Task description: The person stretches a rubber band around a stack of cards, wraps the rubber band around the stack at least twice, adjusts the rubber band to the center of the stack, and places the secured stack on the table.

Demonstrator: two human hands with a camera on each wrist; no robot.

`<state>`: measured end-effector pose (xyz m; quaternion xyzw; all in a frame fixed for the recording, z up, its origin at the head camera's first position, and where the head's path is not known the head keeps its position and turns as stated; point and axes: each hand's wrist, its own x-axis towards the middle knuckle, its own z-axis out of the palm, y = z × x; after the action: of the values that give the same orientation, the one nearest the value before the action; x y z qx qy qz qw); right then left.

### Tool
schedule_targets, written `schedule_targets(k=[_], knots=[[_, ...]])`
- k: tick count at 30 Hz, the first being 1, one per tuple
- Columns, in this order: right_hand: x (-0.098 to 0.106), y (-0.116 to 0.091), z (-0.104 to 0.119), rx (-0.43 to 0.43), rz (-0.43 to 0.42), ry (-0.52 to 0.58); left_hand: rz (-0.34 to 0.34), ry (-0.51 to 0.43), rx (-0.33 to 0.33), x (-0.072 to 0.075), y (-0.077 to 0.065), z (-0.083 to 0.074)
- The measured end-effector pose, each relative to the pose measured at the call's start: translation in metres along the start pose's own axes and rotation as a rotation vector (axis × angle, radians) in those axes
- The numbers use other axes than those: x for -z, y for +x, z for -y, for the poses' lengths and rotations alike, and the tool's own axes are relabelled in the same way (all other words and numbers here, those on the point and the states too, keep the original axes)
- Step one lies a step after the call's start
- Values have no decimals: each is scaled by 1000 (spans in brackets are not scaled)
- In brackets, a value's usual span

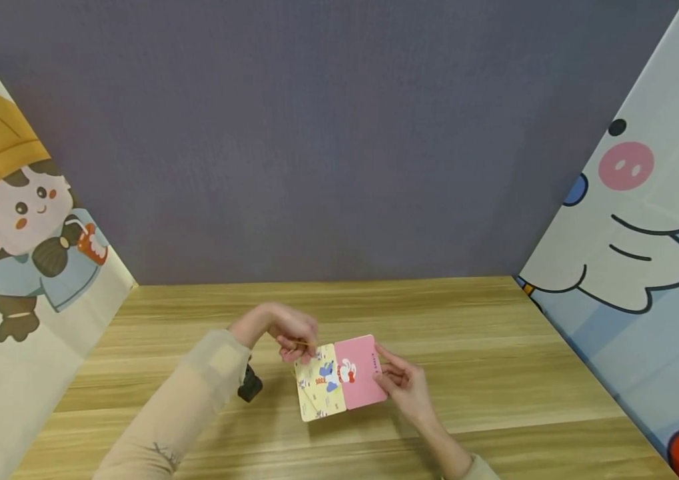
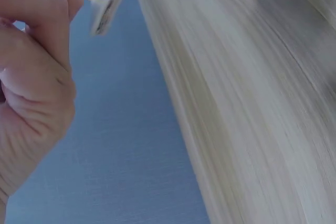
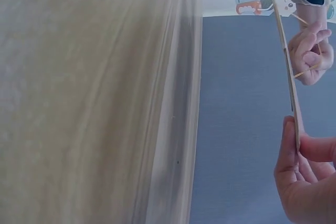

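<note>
A thin, flat notebook, pink on its right half and pale yellow with cartoon animals on its left, is held above the table. My right hand pinches its pink right edge between thumb and fingers. At the yellow half's top left corner, my left hand has curled fingers round a thin yellow elastic band. In the right wrist view the band stretches away from the notebook's face to those fingers. The left wrist view catches only the notebook's edge, blurred, beside the curled hand.
Below lies a wood-grain table. A dark grey panel stands along its far edge, with cartoon-printed walls at the left and right. A small black device shows by the left wrist.
</note>
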<state>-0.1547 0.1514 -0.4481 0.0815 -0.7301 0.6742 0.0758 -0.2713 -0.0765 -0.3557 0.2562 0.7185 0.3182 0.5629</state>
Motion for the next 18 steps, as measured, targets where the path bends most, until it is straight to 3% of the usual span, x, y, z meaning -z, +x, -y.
schedule_targets(k=[10, 15, 18], knots=[[0, 0, 2, 35, -10, -3, -91, -64, 111, -8, 4, 2], [0, -1, 2, 60, -21, -12, -103, -68, 119, -9, 4, 2], [0, -1, 3, 76, -30, -27, -70, -45, 113, -8, 1, 2]])
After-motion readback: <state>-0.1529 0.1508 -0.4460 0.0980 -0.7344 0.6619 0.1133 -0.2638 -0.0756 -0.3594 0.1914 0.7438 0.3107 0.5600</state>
